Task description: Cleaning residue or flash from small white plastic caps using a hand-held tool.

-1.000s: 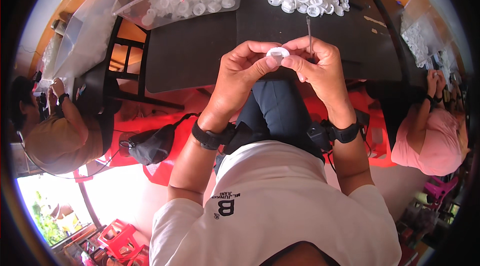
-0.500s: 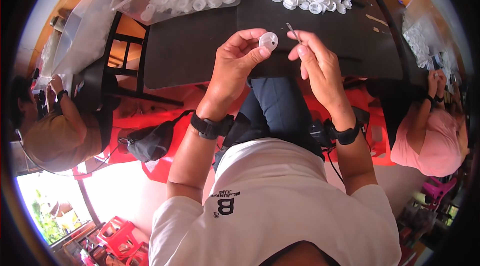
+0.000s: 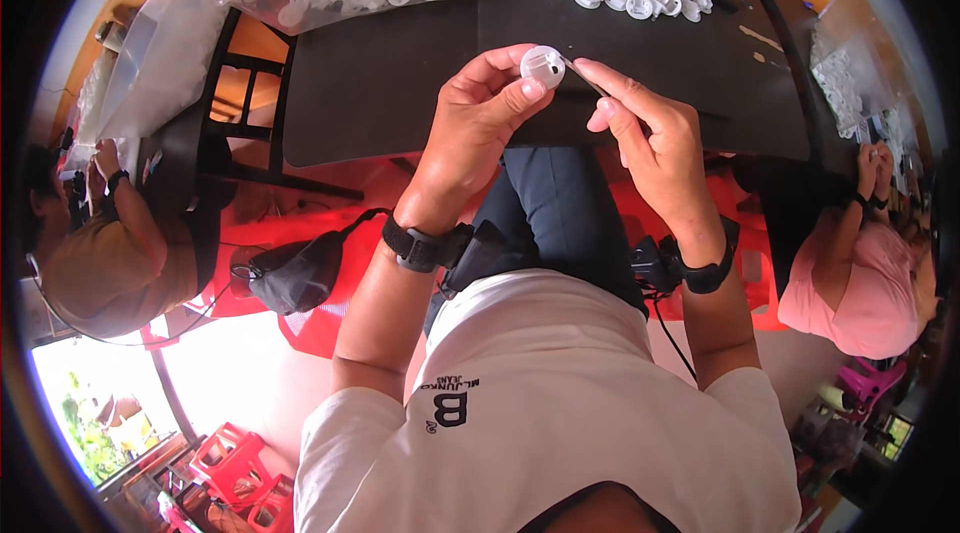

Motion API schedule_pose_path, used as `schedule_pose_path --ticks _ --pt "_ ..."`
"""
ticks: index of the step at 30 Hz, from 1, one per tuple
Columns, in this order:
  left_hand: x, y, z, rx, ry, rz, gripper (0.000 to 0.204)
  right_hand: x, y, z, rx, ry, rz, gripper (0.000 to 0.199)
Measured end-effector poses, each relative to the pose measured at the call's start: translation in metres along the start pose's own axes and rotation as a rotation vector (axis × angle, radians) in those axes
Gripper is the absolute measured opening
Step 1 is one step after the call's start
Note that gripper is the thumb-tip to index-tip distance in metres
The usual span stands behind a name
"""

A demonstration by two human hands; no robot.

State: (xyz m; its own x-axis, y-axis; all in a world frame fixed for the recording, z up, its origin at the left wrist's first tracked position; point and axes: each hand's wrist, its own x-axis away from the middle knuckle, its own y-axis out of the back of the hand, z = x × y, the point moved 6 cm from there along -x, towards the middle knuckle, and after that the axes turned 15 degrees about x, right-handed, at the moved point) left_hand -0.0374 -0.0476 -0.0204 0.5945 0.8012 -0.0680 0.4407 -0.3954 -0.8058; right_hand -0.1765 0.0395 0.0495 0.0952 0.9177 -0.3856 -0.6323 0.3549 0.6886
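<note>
I'm watching the frame's upper centre.
Left hand [image 3: 472, 118] pinches a white disc [image 3: 541, 63]; right hand [image 3: 650, 131] pinches a slim tool [image 3: 588, 80] beside it.

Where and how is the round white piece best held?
Probably by its lower-left rim, coming from the left: the round white piece is disc-shaped, the left hand pinches there, and the thin tool in the right hand points at its right edge.
</note>
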Motion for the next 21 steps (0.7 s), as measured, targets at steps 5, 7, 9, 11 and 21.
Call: schedule_pose_path --ticks 5,7,9,11,21 --pt "0.0013 -0.0031 -0.0028 -0.020 -0.022 0.019 0.030 0.0027 -0.0026 -0.0039 0.017 0.037 -0.029 0.034" --pt "0.0017 -0.0049 -0.0052 -0.003 -0.042 0.004 0.032 0.0034 -0.0022 -0.0033 0.022 0.034 -0.036 0.034" --pt "0.0021 -0.0056 -0.0056 -0.002 -0.049 0.006 0.032 0.0041 -0.0011 -0.0028 0.028 0.032 -0.044 0.034" --pt "0.0026 -0.0066 -0.0059 -0.002 -0.058 0.008 0.032 0.0042 -0.0013 -0.0050 0.069 -0.013 -0.016 0.034" --pt "0.0040 -0.0042 -0.0047 -0.066 -0.044 0.025 0.033 0.0061 -0.0009 -0.0010 0.073 0.011 -0.129 0.031"
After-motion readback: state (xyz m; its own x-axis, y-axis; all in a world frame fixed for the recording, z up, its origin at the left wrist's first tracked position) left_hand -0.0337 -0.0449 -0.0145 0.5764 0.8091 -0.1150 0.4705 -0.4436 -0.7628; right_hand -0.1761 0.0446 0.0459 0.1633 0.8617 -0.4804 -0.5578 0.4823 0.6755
